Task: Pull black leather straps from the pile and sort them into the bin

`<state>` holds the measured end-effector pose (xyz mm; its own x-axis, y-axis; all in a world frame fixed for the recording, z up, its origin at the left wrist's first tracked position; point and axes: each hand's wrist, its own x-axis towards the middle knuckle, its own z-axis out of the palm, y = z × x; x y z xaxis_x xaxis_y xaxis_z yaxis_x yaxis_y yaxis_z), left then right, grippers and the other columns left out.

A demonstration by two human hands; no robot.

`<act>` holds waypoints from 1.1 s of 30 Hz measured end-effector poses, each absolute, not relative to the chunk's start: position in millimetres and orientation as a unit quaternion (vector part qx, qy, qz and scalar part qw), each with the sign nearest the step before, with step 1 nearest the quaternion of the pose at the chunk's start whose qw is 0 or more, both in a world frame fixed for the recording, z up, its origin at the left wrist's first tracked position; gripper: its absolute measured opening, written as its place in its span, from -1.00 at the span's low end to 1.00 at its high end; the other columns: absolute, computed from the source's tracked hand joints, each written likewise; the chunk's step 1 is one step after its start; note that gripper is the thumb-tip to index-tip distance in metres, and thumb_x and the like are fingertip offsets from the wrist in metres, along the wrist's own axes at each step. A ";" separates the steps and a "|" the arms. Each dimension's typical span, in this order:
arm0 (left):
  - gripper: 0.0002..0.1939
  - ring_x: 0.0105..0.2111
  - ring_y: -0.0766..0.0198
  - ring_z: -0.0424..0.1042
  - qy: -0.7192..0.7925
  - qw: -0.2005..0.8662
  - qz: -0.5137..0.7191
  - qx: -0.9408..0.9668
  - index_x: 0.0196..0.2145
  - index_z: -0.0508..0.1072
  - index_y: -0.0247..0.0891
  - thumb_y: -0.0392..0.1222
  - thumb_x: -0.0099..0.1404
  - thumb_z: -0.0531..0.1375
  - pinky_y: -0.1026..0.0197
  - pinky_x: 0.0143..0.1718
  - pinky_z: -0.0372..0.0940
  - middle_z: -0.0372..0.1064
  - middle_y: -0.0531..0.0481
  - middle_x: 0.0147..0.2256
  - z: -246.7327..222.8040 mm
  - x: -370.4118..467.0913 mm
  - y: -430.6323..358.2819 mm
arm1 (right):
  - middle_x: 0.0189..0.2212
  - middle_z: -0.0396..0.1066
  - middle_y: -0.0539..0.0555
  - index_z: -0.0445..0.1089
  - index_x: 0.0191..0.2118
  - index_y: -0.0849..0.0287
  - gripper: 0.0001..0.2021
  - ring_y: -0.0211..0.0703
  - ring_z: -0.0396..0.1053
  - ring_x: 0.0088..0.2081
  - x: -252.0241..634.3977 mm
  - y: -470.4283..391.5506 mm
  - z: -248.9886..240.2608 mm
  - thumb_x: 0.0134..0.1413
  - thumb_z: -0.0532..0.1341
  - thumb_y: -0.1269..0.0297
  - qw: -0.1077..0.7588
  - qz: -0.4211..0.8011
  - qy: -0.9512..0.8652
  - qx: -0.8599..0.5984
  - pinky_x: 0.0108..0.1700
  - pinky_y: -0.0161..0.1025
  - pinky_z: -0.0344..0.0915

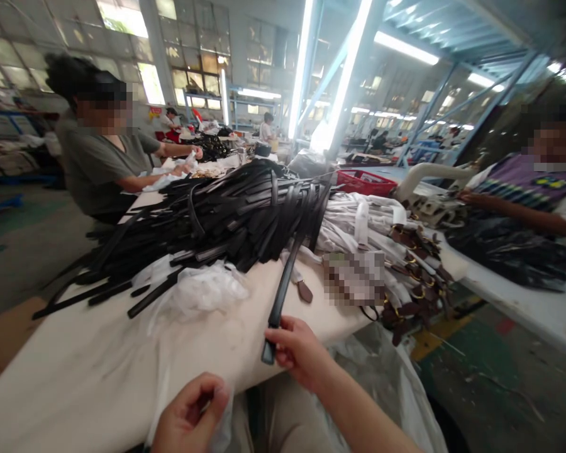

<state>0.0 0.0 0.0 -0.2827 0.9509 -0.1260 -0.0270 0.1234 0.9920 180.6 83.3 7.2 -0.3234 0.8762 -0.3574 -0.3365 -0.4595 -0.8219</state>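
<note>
My right hand point(296, 351) grips the near end of a long black strap point(283, 289) that runs up into a big heap of black straps point(217, 220) on the white table point(75, 371). My left hand point(191, 415) is low at the table's near edge, its fingers pinched on a thin clear plastic sheet point(224, 428). Crumpled clear plastic point(202, 289) lies just in front of the black heap.
A pile of white straps with brown leather ends and metal rings point(396, 251) lies to the right. A red bin point(365, 182) stands behind. One person in a grey shirt point(99, 163) works at the left, another point(523, 189) at the right table.
</note>
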 end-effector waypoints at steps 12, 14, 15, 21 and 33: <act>-0.78 -0.46 0.27 0.30 0.597 0.531 0.443 0.408 -0.51 0.58 -0.27 -0.04 0.00 0.39 0.31 -0.43 0.18 0.41 0.02 -0.52 24.3 -11.0 -11.5 | -0.66 0.35 -0.08 0.30 -0.24 0.21 -0.57 -0.33 0.31 -0.65 150.8 56.3 18.4 -0.01 0.39 -0.03 0.432 0.702 -0.472 -0.312 -0.62 -0.43 0.26; -0.77 -0.46 0.27 0.28 0.593 0.543 0.434 0.405 -0.48 0.59 -0.27 -0.03 0.02 0.38 0.30 -0.43 0.16 0.40 0.03 -0.52 27.0 -11.7 -13.5 | -0.62 0.34 -0.09 0.32 -0.24 0.21 -0.62 -0.33 0.33 -0.63 146.5 56.2 20.9 0.02 0.39 0.03 0.434 0.692 -0.493 -0.298 -0.60 -0.43 0.28; -0.76 -0.46 0.27 0.28 0.590 0.548 0.434 0.405 -0.46 0.59 -0.26 -0.02 0.03 0.37 0.30 -0.43 0.15 0.41 0.03 -0.51 27.8 -12.5 -14.1 | -0.60 0.35 -0.08 0.33 -0.23 0.21 -0.65 -0.34 0.34 -0.61 144.7 55.2 21.1 0.04 0.38 0.07 0.434 0.689 -0.502 -0.293 -0.58 -0.43 0.30; -0.73 -0.43 0.27 0.27 0.578 0.561 0.441 0.397 -0.40 0.62 -0.26 0.00 0.03 0.39 0.29 -0.40 0.13 0.43 0.02 -0.48 26.8 -19.6 -14.1 | -0.52 0.36 -0.06 0.38 -0.21 0.19 -0.79 -0.36 0.37 -0.55 141.8 53.3 14.6 0.13 0.33 0.20 0.423 0.660 -0.549 -0.290 -0.50 -0.45 0.32; -0.68 -0.37 0.20 0.36 0.590 0.506 0.437 0.452 -0.41 0.52 -0.26 0.09 0.20 0.25 0.25 -0.30 0.23 0.43 0.02 -0.46 27.0 -17.7 -9.0 | -0.55 0.34 -0.04 0.43 -0.41 0.24 -0.84 -0.38 0.29 -0.55 133.1 43.1 15.3 0.04 0.36 0.27 0.427 0.661 -0.545 -0.289 -0.52 -0.46 0.22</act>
<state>-17.7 -9.0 27.0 -0.0795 0.9759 -0.2030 0.0904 0.2099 0.9735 133.1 43.1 15.3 -0.4695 0.8790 0.0834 -0.2495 -0.0415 -0.9675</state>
